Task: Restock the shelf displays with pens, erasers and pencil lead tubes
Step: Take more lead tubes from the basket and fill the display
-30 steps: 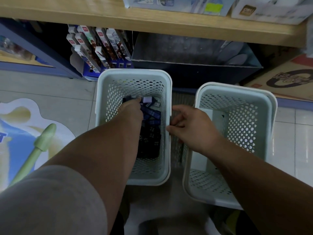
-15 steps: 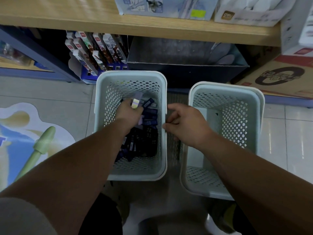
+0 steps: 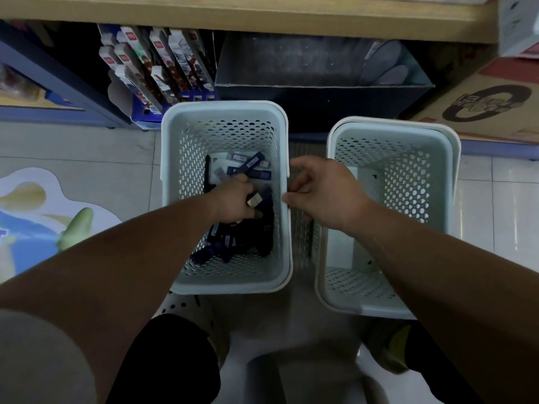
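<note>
Floor sticker (image 3: 35, 217): flat on the tiled floor, far left.
Boxed pens (image 3: 157, 68): tilted in a blue display under the wooden shelf board (image 3: 262, 16), behind the left basket's far left corner.
Left basket (image 3: 224, 107): on the floor, with dark blue packs (image 3: 250, 167) loose in its bottom.
Left grip (image 3: 233, 202): down inside the left basket, clenched around a pale-ended pack (image 3: 254, 199); it hides part of the heap.
Right grip (image 3: 323, 193): between the baskets, fingers curled at the left basket's right rim; I cannot tell whether they clasp it.
Dark tray (image 3: 320, 88): under the shelf board, behind both baskets.
Right basket (image 3: 390, 123): just beside the left one; the right forearm hides its near right corner.
Cardboard box (image 3: 481, 106): far right.
</note>
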`<state>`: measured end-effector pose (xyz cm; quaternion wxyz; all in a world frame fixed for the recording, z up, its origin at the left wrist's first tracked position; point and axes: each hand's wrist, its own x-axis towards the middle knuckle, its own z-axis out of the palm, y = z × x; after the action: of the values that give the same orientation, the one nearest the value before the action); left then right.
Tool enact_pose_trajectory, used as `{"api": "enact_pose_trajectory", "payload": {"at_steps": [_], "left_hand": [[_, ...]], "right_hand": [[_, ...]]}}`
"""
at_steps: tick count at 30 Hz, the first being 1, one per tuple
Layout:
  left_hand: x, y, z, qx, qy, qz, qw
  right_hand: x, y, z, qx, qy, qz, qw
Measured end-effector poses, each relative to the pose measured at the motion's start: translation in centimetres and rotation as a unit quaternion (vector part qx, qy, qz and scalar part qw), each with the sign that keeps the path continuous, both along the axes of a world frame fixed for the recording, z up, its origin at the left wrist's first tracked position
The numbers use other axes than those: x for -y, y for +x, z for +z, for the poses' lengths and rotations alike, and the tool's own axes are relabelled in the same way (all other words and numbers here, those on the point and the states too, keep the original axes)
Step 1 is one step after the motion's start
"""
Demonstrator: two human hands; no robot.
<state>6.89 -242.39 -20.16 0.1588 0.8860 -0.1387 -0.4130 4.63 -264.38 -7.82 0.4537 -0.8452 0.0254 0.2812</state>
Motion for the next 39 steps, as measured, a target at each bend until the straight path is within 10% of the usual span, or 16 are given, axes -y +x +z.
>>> {"api": "enact_pose_trajectory", "payload": {"at_steps": [23, 39], "left_hand": [[0.1, -1.9, 1.2, -0.050, 0.023, 0.118, 0.991], [0.4, -2.8, 4.7, -0.165, -0.141, 0.423, 0.880]], "right_hand": [[-0.2, 0.0, 0.4, 0.004, -0.013, 0.016, 1.000], [-0.6, 0.0, 1.0, 0.004, -0.030, 0.030, 0.999]]}}
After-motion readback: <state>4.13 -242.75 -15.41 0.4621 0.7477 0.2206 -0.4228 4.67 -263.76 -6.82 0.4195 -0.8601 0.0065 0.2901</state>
